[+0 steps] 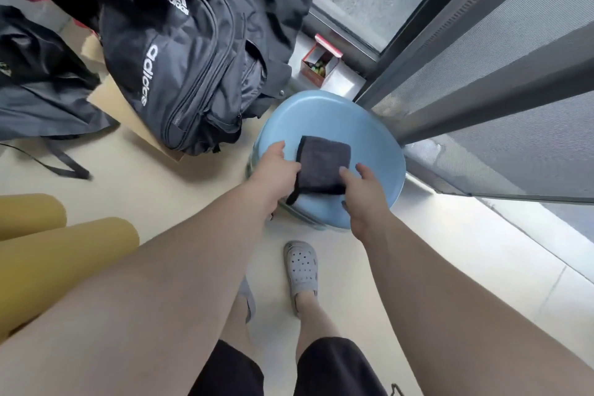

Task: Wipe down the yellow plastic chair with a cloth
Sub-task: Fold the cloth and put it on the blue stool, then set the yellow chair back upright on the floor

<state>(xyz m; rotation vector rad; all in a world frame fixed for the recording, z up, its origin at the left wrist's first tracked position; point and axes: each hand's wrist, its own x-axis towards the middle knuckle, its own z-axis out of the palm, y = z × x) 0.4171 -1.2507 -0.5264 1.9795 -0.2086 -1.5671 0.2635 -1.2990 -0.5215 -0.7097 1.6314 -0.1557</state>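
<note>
A folded dark grey cloth [324, 167] lies on the round seat of a light blue stool [340, 116]. My left hand [276, 170] holds the cloth's left edge, and a dark strip of it hangs below the hand. My right hand [363, 190] pinches the near right corner, thumb on top of the cloth. Rounded parts of the yellow plastic chair [64, 254] show at the left edge, apart from both hands; the rest of it is out of frame.
A large black sports bag [180, 67] and dark clothing lie on cardboard to the stool's left. A small red box [318, 64] sits by the window track. A dark sliding screen frame [482, 100] stands right of the stool. My foot in a grey clog [300, 270] is on the pale floor.
</note>
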